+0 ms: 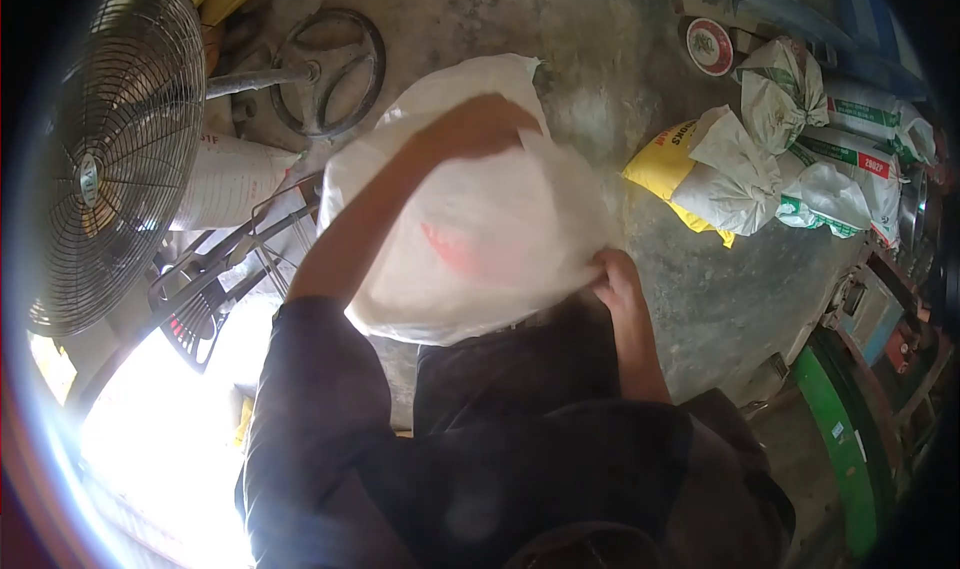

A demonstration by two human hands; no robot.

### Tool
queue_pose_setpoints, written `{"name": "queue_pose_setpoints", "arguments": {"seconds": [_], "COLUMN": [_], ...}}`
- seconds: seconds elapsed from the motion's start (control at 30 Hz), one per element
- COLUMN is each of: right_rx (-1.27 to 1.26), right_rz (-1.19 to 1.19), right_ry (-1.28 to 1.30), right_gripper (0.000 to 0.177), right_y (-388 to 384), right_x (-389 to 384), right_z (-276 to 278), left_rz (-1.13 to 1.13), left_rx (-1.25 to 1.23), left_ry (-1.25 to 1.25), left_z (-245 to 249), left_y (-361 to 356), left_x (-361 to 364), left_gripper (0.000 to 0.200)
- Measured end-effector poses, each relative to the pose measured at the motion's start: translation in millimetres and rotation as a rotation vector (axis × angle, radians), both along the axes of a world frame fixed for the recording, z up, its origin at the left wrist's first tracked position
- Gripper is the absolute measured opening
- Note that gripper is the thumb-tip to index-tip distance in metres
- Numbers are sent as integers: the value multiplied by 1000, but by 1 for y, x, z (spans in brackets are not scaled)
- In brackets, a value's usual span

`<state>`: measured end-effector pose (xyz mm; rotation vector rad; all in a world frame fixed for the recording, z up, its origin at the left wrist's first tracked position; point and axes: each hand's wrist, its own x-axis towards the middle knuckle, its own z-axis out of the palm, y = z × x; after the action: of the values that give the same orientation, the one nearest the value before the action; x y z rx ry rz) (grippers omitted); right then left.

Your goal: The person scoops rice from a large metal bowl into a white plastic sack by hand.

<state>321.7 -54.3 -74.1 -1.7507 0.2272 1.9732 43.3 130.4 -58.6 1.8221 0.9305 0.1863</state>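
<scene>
While the large, white, bulging sack with a red patch [530, 204] sits mid-scene before the person's lap; left hand [500, 126] at its far side, fingers blurred, grip untellable; right hand [618, 279] with fingers curled, grasping its near right edge; round wire-caged fan [120, 159] at left; yellow sack with dark lettering [661, 157] at far right

A fan [90, 181] is seen at left, a wheel [314, 73] to its right; sacks [737, 172] are clustered far right.

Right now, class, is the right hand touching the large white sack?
Touching: the head view shows the right hand gripping the edge of the large white sack.
</scene>
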Motion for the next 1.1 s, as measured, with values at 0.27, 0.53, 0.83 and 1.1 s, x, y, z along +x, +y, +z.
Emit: {"name": "queue_pose_setpoints", "arguments": {"seconds": [0.27, 0.53, 0.83, 1.1], "right_rx": [322, 517, 375, 360], "right_rz": [-377, -292, -300, -195], "right_ry": [686, 962, 898, 383], "right_gripper": [35, 47, 43, 34], "right_y": [21, 62, 70, 77], "right_x": [-35, -56, -76, -97], "right_z": [-80, -79, -53, 23], "left_rz": [251, 364, 273, 493], "left_rx": [-440, 431, 155, 945], "left_ry": [157, 127, 424, 309], "left_z": [-44, 82, 76, 26], "left_y": [52, -49, -161, -160], "left_x": [-60, -44, -45, -78], "left_gripper": [42, 66, 30, 13]}}
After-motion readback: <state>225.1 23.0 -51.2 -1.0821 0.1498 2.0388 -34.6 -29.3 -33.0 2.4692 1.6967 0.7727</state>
